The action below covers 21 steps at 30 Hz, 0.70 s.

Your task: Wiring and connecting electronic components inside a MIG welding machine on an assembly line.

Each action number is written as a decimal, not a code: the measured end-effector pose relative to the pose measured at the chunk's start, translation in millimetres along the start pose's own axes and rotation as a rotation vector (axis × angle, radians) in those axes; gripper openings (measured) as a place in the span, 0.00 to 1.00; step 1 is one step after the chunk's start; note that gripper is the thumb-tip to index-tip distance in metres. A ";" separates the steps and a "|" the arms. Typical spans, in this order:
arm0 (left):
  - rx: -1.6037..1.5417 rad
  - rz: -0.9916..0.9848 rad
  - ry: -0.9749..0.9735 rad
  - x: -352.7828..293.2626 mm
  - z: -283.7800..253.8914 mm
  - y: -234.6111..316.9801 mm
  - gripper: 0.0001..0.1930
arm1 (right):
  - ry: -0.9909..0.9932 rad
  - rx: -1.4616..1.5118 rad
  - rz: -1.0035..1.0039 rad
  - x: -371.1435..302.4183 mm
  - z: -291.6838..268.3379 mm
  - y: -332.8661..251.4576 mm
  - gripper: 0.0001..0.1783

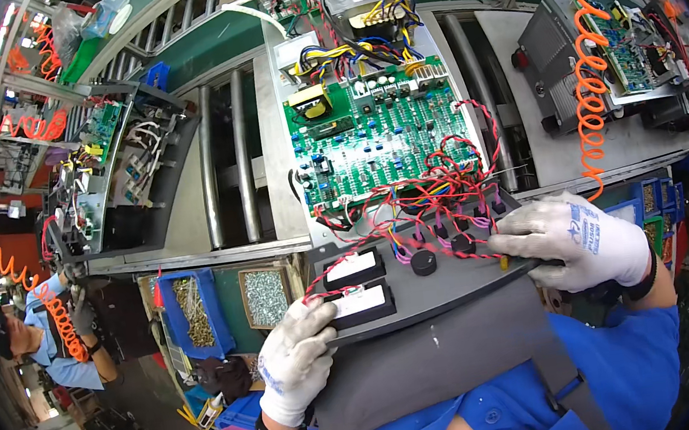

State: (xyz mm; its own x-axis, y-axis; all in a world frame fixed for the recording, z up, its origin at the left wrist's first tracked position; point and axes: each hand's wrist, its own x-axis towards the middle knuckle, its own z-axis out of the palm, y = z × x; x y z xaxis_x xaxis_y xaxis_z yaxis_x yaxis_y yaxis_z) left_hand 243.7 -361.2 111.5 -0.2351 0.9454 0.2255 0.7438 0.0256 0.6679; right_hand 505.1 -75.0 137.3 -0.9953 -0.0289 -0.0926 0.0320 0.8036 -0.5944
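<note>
A dark grey control panel (465,282) lies in front of me, its near edge against my apron. Two black panel meters (361,301) with white backs sit at its left, and round black parts (423,263) stand near its middle. My left hand (298,358), in a white glove, grips the panel's left end. At the right end my right hand (576,242), also gloved, has its fingers closed over the edge, close to the wires. Twisted red-and-black wires (445,194) run from the panel to a green circuit board (387,141) on a metal chassis just beyond.
A transformer (370,5) sits behind the board. Metal rollers (245,158) flank the chassis. Other units (116,174) stand left and right (618,61). Orange coiled hoses (591,90) hang nearby. Screw bins (193,315) are at the left, where a co-worker (66,326) stands.
</note>
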 end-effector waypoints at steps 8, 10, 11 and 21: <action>0.085 0.174 -0.298 8.4 -20.7 -26.3 0.15 | 0.217 0.095 -0.086 77.0 -36.8 -38.9 0.19; 0.053 0.184 -0.287 9.8 -26.1 -30.6 0.15 | 0.072 -0.120 -0.262 106.2 -20.6 -51.1 0.13; 0.073 0.187 -0.335 10.8 -28.8 -33.9 0.16 | 0.016 -0.190 -0.238 116.9 -17.3 -53.1 0.10; -0.041 0.246 -0.251 12.2 -30.1 -49.7 0.20 | -0.068 -0.284 -0.004 160.1 -16.1 -40.6 0.12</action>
State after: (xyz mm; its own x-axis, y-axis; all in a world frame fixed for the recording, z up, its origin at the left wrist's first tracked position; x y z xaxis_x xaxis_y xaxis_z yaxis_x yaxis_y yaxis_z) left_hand 185.0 -360.7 102.4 0.1127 0.9722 0.2051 0.7321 -0.2208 0.6445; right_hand 343.0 -102.7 159.4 -0.9866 -0.0641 -0.1501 -0.0079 0.9372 -0.3486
